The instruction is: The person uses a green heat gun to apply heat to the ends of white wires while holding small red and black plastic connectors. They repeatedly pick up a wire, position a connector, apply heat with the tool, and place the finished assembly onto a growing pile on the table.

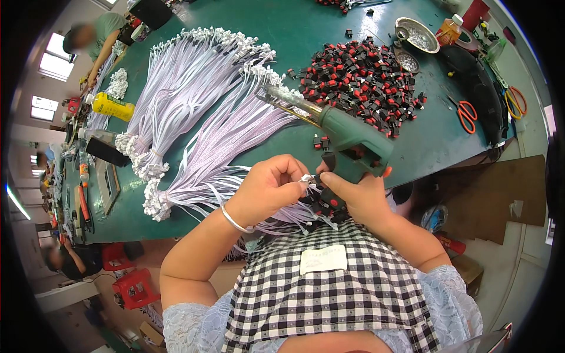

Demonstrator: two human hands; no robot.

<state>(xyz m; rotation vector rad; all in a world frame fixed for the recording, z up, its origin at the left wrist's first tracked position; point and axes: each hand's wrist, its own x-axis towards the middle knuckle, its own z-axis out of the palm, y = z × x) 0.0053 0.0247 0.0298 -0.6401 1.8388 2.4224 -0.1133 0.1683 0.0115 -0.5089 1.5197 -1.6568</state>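
Note:
My left hand (272,187) pinches the small white connector (306,178) at the end of a thin white cable. My right hand (360,197) meets it from the right, fingertips on the same connector, with a small black and red part (331,203) held below in its palm. A green glue gun (347,138) stands on the green table (294,35) just behind my right hand, its nozzle pointing up left. Bundles of white cables with white connectors (200,106) fan out to the left. A pile of black and red parts (359,82) lies behind the gun.
Orange scissors (467,115) and a second pair (517,101) lie at the right. Metal dishes (416,34), an orange bottle (449,29) and a yellow bottle (113,106) stand on the table. Another person (97,38) works at the far left end. Red stools (134,287) stand on the floor.

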